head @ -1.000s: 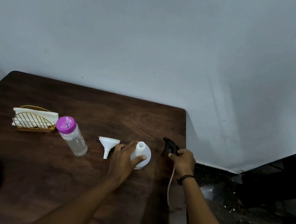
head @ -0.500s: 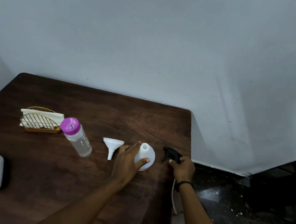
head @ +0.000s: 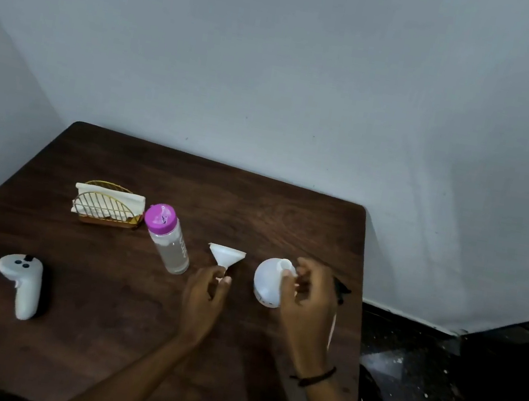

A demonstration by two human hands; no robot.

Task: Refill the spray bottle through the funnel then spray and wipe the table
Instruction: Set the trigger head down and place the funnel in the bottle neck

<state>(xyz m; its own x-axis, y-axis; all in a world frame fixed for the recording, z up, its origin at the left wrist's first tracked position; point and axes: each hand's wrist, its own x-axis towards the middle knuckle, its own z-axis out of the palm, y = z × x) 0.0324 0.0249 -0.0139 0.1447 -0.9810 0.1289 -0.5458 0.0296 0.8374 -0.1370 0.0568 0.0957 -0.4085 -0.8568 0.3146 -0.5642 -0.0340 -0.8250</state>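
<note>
The white round spray bottle (head: 264, 282) stands uncapped on the dark wooden table (head: 117, 336). My right hand (head: 308, 297) grips its neck from the right side. Its black spray head (head: 342, 288) with a white tube lies on the table just behind that hand, near the right edge. The white funnel (head: 227, 254) stands left of the bottle, mouth up. My left hand (head: 207, 290) pinches the funnel's stem from below. A clear water bottle with a purple cap (head: 167, 237) stands further left.
A gold wire holder with white napkins (head: 107, 206) sits at the back left. A white hand controller (head: 22, 280) lies at the front left. The table's right edge runs close to my right hand, with dark floor beyond it.
My left hand left the spray bottle and moved left onto the funnel's stem. My right hand let go of the black spray head and took the bottle's neck.
</note>
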